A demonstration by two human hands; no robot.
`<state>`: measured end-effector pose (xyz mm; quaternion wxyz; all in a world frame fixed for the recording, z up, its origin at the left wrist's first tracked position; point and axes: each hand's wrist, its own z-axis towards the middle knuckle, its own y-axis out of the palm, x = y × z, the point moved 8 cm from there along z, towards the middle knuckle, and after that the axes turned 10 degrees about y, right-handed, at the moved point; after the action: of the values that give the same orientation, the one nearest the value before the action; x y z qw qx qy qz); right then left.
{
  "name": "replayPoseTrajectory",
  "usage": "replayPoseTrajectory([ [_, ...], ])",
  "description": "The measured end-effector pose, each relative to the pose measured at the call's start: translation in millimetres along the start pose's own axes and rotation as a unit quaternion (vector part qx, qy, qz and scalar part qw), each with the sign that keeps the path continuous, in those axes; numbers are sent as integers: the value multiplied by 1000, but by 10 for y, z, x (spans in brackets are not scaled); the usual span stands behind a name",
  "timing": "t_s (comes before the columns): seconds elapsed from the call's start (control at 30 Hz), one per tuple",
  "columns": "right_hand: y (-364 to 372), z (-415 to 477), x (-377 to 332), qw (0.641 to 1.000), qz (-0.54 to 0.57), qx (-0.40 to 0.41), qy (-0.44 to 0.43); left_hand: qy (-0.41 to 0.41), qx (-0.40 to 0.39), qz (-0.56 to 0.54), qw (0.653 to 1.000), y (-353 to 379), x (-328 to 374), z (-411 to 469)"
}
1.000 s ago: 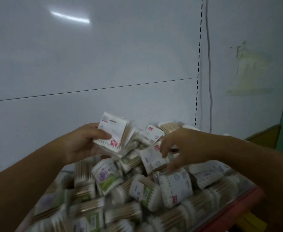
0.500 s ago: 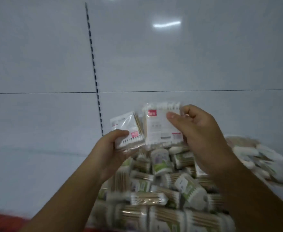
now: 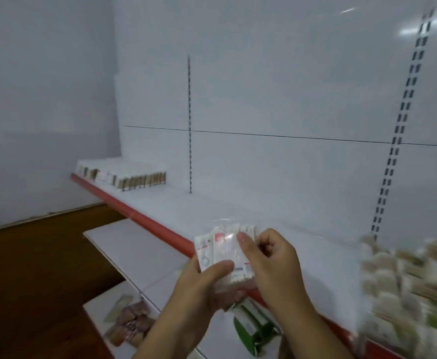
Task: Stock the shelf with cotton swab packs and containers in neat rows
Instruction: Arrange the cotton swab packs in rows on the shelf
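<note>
Both hands hold a small stack of flat cotton swab packs (image 3: 222,251) in front of the white shelf (image 3: 238,206) with its red front edge. My left hand (image 3: 207,283) grips the stack from below, thumb across the front. My right hand (image 3: 269,257) pinches its right side with thumb and curled fingers. A blurred heap of swab packs and containers (image 3: 409,288) lies on the shelf at the right. A neat row of stocked swab packs (image 3: 132,177) stands at the shelf's far left end.
Slotted uprights (image 3: 189,125) run up the white back panel. A lower white shelf (image 3: 134,250) juts out below, with a green-and-white package (image 3: 253,330) and brownish packets (image 3: 132,322) under it. Brown floor lies at the left.
The view has swung left, away from the heap toward the shelf's left part. The two packs held apart before are now joined in one stack between both hands.
</note>
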<state>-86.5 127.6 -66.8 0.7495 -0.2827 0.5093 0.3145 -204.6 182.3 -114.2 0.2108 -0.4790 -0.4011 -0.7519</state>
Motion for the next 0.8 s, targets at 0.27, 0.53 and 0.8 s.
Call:
replayPoseTrajectory([
  [0.27,2094,384,178,977,131,-137,96,-10,103,2,995,-1896,564,381],
  [0.53,3595,1267,435,973,90,-200,78,-12,124,14,992,-3232,680,1268],
  [0.8,5086,2499,578,953,153,-238,109,46,129,27,990,-4522,1270,2418],
])
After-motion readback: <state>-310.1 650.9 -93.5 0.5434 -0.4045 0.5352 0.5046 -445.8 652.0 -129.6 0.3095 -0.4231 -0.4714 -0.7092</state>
